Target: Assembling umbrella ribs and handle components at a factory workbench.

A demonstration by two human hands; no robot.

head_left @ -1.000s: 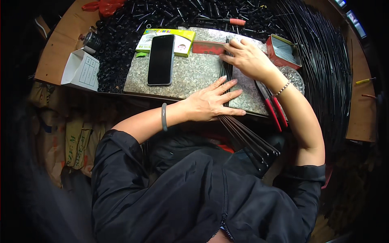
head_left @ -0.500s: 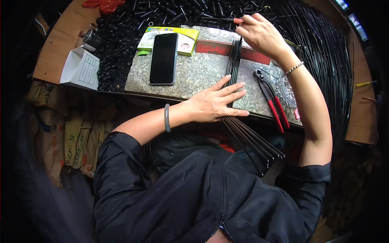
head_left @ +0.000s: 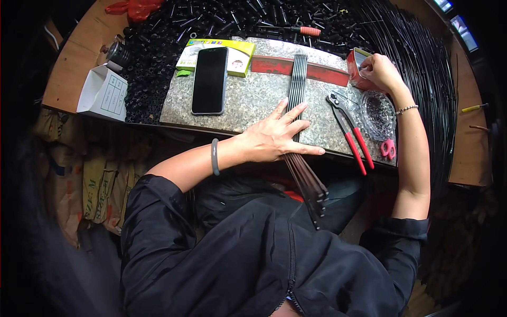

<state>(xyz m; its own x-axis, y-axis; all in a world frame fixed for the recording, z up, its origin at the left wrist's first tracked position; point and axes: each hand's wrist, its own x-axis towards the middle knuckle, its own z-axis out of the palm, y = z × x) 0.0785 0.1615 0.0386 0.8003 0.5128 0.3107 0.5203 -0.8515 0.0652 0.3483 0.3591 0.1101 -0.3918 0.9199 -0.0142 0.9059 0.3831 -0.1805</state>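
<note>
Several black rods run from twelve to five o'clock beneath my left hand, open and spread; my right hand bunches its fingers at the two-o'clock red tin, contents of its grip I can't tell. Fetching, I'd judge; next needs steady pinning.

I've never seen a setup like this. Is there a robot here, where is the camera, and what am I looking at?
No robot: this is a person in a dark jacket working bare-handed. A wide fisheye camera on the person's head looks down, so straight edges bend near the rim. The left hand, fingers spread, presses a bundle of thin black rods onto a speckled grey slab. The right hand is at a small red box; whether it holds anything is hidden. Also on the slab are a black smartphone and red-handled metal pliers.
</note>
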